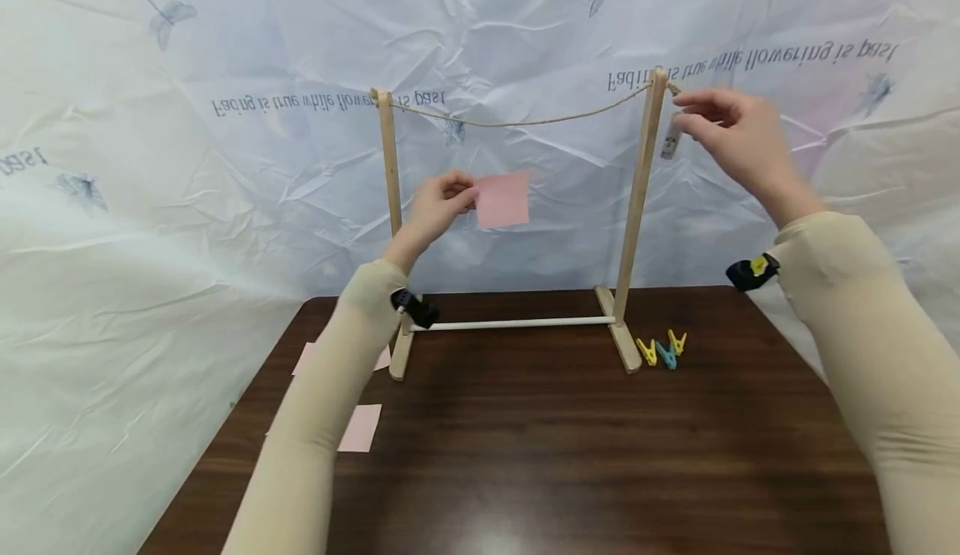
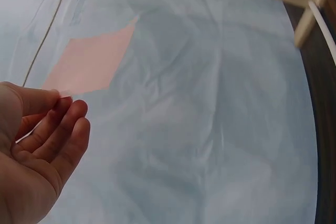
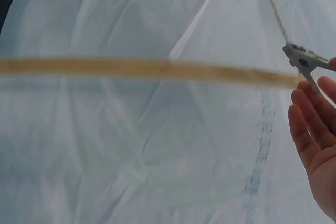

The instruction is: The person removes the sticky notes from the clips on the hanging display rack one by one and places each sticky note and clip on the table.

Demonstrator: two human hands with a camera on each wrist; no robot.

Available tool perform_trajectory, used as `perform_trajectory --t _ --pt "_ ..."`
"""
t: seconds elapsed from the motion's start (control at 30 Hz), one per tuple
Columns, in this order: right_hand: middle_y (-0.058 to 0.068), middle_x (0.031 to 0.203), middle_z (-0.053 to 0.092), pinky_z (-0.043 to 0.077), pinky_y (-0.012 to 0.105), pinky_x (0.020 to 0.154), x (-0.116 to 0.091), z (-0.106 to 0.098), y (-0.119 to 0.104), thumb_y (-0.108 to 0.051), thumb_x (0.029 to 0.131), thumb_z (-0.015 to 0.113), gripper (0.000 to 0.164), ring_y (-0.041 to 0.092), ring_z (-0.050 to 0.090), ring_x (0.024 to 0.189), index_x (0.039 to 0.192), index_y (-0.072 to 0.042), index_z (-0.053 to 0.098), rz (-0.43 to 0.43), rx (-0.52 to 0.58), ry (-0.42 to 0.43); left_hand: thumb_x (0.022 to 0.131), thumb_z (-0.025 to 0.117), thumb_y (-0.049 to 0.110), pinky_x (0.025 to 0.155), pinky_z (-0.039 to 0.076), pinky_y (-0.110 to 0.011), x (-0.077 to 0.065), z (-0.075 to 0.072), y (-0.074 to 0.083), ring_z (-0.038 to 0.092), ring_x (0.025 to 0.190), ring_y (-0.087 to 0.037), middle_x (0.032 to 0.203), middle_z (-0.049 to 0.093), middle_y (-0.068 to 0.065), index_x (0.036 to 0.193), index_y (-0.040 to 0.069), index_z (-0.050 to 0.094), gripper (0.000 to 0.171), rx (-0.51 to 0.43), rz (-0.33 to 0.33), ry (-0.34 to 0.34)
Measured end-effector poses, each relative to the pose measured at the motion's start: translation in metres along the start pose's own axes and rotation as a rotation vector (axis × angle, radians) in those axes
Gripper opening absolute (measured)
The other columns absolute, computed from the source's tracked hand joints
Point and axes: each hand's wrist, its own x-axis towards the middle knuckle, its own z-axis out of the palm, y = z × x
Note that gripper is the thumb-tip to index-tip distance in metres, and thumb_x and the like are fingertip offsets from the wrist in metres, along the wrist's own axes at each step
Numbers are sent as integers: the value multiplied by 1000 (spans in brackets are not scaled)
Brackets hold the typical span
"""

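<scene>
My left hand point(image 1: 441, 205) pinches a square pink sheet of paper point(image 1: 503, 200) by its left edge, between thumb and fingertips. The sheet hangs below the sagging twine point(image 1: 517, 124), in front of the frame's opening. In the left wrist view the paper point(image 2: 97, 61) slants away from the fingertips, its far corner curling. My right hand point(image 1: 731, 134) is up beside the top of the right wooden post point(image 1: 642, 197). Between its thumb and fingers it holds a grey clothespin point(image 3: 303, 60), whose jaws overlap the twine in the right wrist view.
Two yellow clothespins point(image 1: 647, 352) and a blue clothespin point(image 1: 666, 355) lie by the right foot of the frame. More pink sheets point(image 1: 361, 427) lie on the dark wooden table point(image 1: 525, 455) at left, partly behind my sleeve. A white rod point(image 1: 517, 323) joins the posts low down; a printed cloth point(image 1: 495, 38) hangs behind.
</scene>
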Motion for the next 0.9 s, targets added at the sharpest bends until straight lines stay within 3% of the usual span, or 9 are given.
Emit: perform_trajectory --t 0.13,0.27,0.4,0.53,0.63,0.77,0.9 --pt "-24 103 61 37 16 75 -11 -21 20 -37 98 64 40 -4 52 91 136 -22 65 44 -82 -9 102 61 14 87 57 -34 -23 -36 -11 69 96 -24 110 68 -22 118 -7 66 26 64 25 1" --pt "-30 100 58 37 14 72 -23 -39 39 -35 98 64 40 -7 50 89 136 -22 65 66 -123 -14 103 59 12 88 56 -31 -52 -74 -25 68 91 -12 110 67 -26 119 -11 63 28 82 13 5" --pt "-35 97 55 36 11 69 -36 -52 59 -34 98 65 37 -11 50 87 134 -22 67 73 -145 -26 103 60 12 84 55 -22 -85 -111 -41 66 86 0 104 70 -14 120 -12 62 30 131 -32 43" --pt "-39 93 53 36 10 67 -48 -56 77 -31 98 65 38 -12 50 84 133 -16 67 78 -164 -37 102 61 15 79 54 -17 -120 -145 -53 67 84 -1 96 71 0 120 -10 63 31 196 -70 90" --pt "-41 90 50 36 11 67 -58 -57 93 -33 99 64 44 -13 47 83 137 -10 63 112 -202 -42 102 63 21 77 54 -16 -140 -163 -59 68 84 -3 93 71 5 118 -6 66 32 261 -117 119" --pt "-39 90 46 36 14 64 -70 -54 113 -38 101 60 52 -16 43 79 140 -5 58 163 -269 -61 103 62 23 75 52 -13 -160 -180 -72 66 82 -1 92 70 7 118 -5 65 32 318 -184 104" --pt "-37 90 48 37 10 62 -84 -49 134 -37 100 60 52 -19 48 75 141 -5 56 187 -222 -82 104 59 19 72 50 -13 -180 -190 -93 63 79 -2 90 66 2 117 -7 59 29 321 -232 86"
